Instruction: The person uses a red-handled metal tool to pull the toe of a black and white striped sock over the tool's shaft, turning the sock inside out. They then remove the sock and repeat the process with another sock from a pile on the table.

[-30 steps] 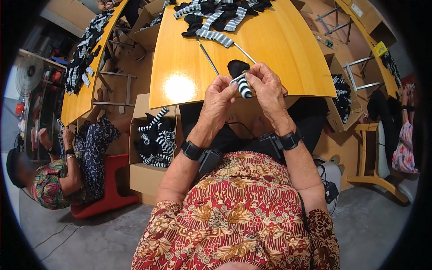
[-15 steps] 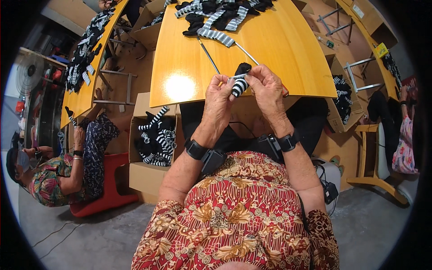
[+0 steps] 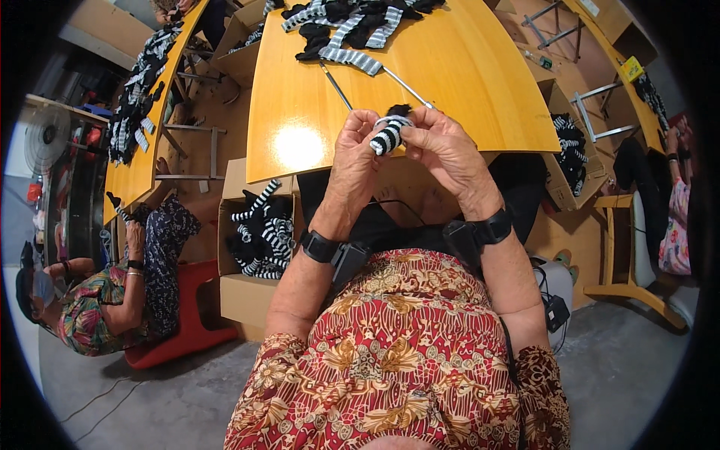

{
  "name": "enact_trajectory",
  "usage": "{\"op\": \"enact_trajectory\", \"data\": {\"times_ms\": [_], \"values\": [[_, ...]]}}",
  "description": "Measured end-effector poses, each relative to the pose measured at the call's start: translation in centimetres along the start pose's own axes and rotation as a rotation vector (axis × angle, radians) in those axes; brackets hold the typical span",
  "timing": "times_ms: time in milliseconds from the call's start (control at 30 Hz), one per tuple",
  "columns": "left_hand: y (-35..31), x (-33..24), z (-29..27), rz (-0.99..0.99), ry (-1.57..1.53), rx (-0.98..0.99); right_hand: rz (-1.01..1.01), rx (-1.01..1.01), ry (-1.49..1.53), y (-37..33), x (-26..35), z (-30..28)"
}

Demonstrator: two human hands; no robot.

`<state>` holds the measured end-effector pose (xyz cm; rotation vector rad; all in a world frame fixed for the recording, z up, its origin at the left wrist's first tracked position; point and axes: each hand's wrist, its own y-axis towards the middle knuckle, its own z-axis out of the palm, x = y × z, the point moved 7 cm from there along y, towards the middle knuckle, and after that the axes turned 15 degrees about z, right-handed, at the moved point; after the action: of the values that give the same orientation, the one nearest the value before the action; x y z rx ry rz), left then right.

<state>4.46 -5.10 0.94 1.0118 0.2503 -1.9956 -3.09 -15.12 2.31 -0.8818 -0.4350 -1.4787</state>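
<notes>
Between my hands, over the near edge of the yellow table [image 3: 457, 67], is a small black-and-white striped sock [image 3: 388, 140], bunched short. A pale band rings its upper part and a black end sticks out above. My left hand [image 3: 354, 161] pinches it from the left with thumb and fingers. From the other side, my right hand [image 3: 454, 157] grips it, thumb lying along the stripes. Just beyond my hands, a dark thin rod [image 3: 335, 85] and a silver rod [image 3: 406, 86] lie on the table, their near ends hidden behind my fingers.
A heap of striped and black socks [image 3: 356, 34] covers the table's far end. Cardboard boxes of socks stand at left [image 3: 251, 300] and right [image 3: 592, 184]. On the left, a co-worker [image 3: 112, 300] sits on a red chair [image 3: 187, 315]; another person's arm [image 3: 679, 184] shows far right.
The sock has tilted and moved slightly left, and its pale band now shows as a wider ring. My right hand has come further round it. The red piece beneath that hand is now hidden.
</notes>
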Motion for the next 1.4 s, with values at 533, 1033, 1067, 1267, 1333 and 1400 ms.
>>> {"op": "enact_trajectory", "data": {"times_ms": [533, 1033, 1067, 1267, 1333, 1400], "values": [[-0.5, 0.5, 1.1, -0.129, -0.253, 0.043, -0.204, -0.144, -0.121, -0.2, 0.5, -0.4], [-0.2, 0.3, -0.5, -0.019, 0.066, -0.134, -0.127, -0.120, -0.023, 0.4, -0.5, -0.4], [-0.2, 0.1, -0.6, -0.007, 0.083, -0.128, -0.110, -0.117, -0.014, 0.3, -0.6, -0.2], [-0.3, 0.9, -0.4, -0.039, 0.011, -0.201, -0.116, -0.233, -0.255, 0.4, 0.2, -0.7], [-0.3, 0.9, -0.1, -0.085, -0.071, -0.062, -0.105, -0.203, -0.214, 0.4, 0.5, -0.5], [-0.5, 1.0, 0.6, -0.122, -0.123, 0.053, -0.125, -0.181, -0.169, 0.7, 0.8, -0.6]]}}
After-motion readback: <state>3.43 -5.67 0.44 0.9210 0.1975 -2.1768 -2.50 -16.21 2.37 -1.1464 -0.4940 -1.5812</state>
